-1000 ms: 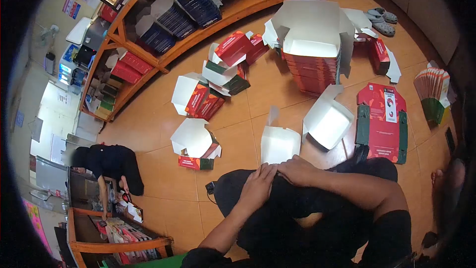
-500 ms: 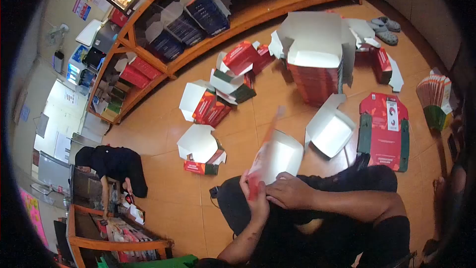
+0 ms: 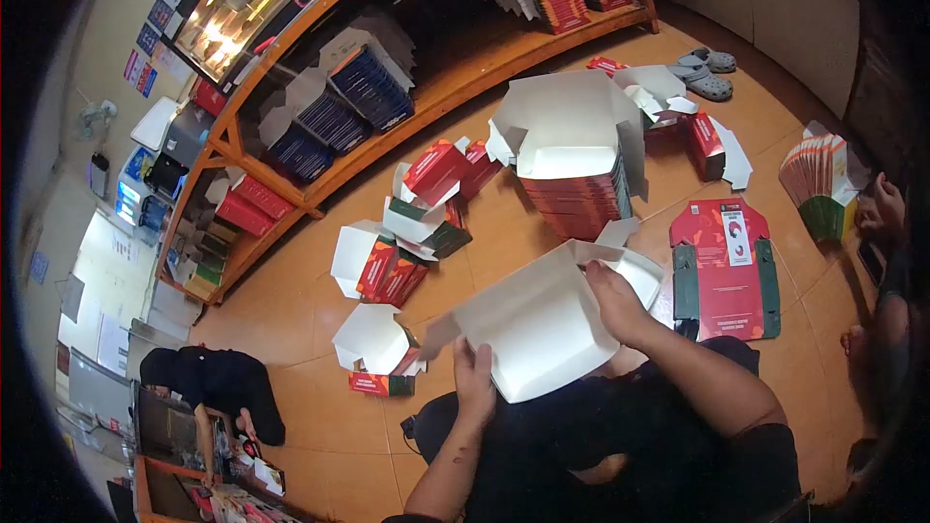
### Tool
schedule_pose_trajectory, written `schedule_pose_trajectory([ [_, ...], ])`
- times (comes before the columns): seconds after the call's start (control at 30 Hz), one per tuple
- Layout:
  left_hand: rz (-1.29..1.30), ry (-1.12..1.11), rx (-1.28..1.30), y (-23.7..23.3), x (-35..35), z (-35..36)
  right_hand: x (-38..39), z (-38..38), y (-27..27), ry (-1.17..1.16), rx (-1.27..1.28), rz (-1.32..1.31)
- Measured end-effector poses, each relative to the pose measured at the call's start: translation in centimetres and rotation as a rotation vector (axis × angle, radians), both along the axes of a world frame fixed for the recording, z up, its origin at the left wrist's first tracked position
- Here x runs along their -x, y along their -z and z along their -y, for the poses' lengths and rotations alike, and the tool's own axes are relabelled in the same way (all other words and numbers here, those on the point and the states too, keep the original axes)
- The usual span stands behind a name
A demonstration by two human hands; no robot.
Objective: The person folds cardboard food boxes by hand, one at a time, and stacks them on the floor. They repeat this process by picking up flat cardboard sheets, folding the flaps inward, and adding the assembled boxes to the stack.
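Note:
Above my lap I hold a folded cardboard food box [image 3: 542,334], its white inside turned up and its flap tilted up at the far side. My left hand [image 3: 474,385] grips the near left side, thumb up on the wall. On the right side my right hand [image 3: 620,305] is closed round the wall. Just beyond it lies another white box [image 3: 639,276], partly hidden behind the held one. A flat red and green box blank [image 3: 725,276] rests on the floor to the right of my right hand.
A tall stack of nested red boxes [image 3: 576,199] stands ahead. More folded boxes [image 3: 378,266] lie left. A wooden shelf [image 3: 465,77] holds box stacks. Grey clogs [image 3: 705,82] and fanned blanks [image 3: 819,184] are right. One person [image 3: 218,392] crouches left; another's hand [image 3: 882,203] shows right.
The box was edge-on with both hands close together at its lower end. Now it is turned with its white inside up, and my hands are apart on opposite sides. The view has shifted.

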State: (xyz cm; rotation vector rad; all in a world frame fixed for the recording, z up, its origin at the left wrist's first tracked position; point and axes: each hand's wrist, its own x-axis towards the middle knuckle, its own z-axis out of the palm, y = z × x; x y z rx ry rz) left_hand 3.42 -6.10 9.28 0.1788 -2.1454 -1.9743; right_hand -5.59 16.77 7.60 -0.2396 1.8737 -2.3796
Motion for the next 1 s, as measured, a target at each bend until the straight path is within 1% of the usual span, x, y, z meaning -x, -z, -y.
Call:
schedule_pose_trajectory([
  [0.03, 0.010, -0.038, -0.045, -0.2, 0.7, -0.6, 0.2, -0.2, 0.3, 0.006, -0.004, -0.001],
  [0.1, 0.023, -0.072, -0.096, -0.2, 2.0, -1.3, 0.6, -0.7, 0.9, 0.139, -0.277, -0.037],
  [0.13, -0.046, -0.005, 0.024, 0.2, 2.7, -1.5, 1.1, -0.9, 1.4, 0.143, -0.283, -0.035],
  [0.17, -0.114, 0.062, 0.144, 0.4, 3.2, -1.7, 2.0, -1.2, 2.0, 0.186, -0.188, -0.057],
  [0.2, -0.110, 0.063, 0.137, 0.1, 3.7, -2.1, 2.9, -1.7, 2.6, 0.228, -0.094, -0.079],
  [0.27, -0.108, 0.167, 0.068, -1.0, 4.6, -3.2, 4.4, -3.2, 2.7, 0.217, -0.119, -0.111],
  [0.33, -0.098, 0.184, -0.003, -1.8, 5.5, -4.5, 4.9, -4.6, 0.9, 0.268, -0.320, -0.195],
  [0.37, -0.203, 0.239, 0.006, -1.7, 6.0, -5.0, 4.7, -5.7, -0.6, 0.244, -0.628, -0.199],
  [0.4, -0.308, 0.286, 0.014, -1.4, 6.0, -5.4, 5.1, -7.2, -0.1, 0.231, -0.654, -0.198],
  [0.43, -0.303, 0.268, -0.015, -0.9, 5.6, -6.4, 5.7, -9.7, 1.2, 0.216, -0.913, -0.357],
  [0.47, -0.321, 0.230, -0.183, -0.3, 5.0, -7.7, 6.2, -11.6, 2.3, 0.188, -1.168, -0.524],
  [0.5, -0.340, 0.184, -0.350, 0.2, 4.5, -8.6, 7.2, -13.6, 3.0, 0.184, -1.267, -0.571],
  [0.53, -0.342, 0.154, -0.381, 1.4, 4.3, -8.2, 7.8, -15.6, 3.6, 0.203, -1.180, -0.470],
  [0.6, -0.141, 0.600, 0.450, 5.9, 4.5, -6.7, 8.9, -18.8, 4.4, 0.246, -0.999, -0.330],
  [0.63, -0.314, 0.655, 0.719, 7.8, 4.9, -7.2, 9.1, -19.8, 5.0, 0.267, -0.917, -0.277],
  [0.67, -0.305, 0.614, 0.683, 9.6, 5.3, -7.3, 8.9, -20.4, 5.7, 0.283, -0.836, -0.232],
  [0.7, -0.275, 0.652, 0.853, 11.2, 5.6, -7.4, 8.6, -20.6, 6.6, 0.282, -0.792, -0.202],
  [0.73, -0.236, 0.689, 1.022, 11.8, 5.8, -7.5, 8.7, -20.5, 7.7, 0.250, -0.779, -0.190],
  [0.77, -0.087, 0.708, 0.945, 12.3, 6.1, -7.5, 8.7, -20.3, 9.0, 0.213, -0.777, -0.186],
  [0.8, -0.072, 0.673, 0.914, 13.8, 6.3, -7.6, 8.9, -19.6, 10.3, 0.163, -0.790, -0.198],
  [0.87, -0.059, 0.833, 0.945, 18.1, 7.2, -7.8, 10.3, -18.5, 15.1, 0.037, -0.803, -0.263],
  [0.9, -0.081, 0.873, 0.978, 18.6, 7.2, -7.9, 12.0, -18.3, 19.0, -0.047, -0.797, -0.334],
  [0.93, -0.306, 0.793, 0.945, 23.4, 7.6, -8.3, 13.5, -18.0, 21.9, -0.133, -0.850, -0.397],
  [0.97, -0.232, 0.698, 0.846, 24.4, 7.6, -8.5, 11.3, -11.2, 9.4, -0.384, -1.497, -0.273],
  [1.0, -0.160, 0.605, 0.745, 25.1, 7.6, -8.9, 11.0, -9.4, 9.5, -0.401, -1.509, -0.280],
])
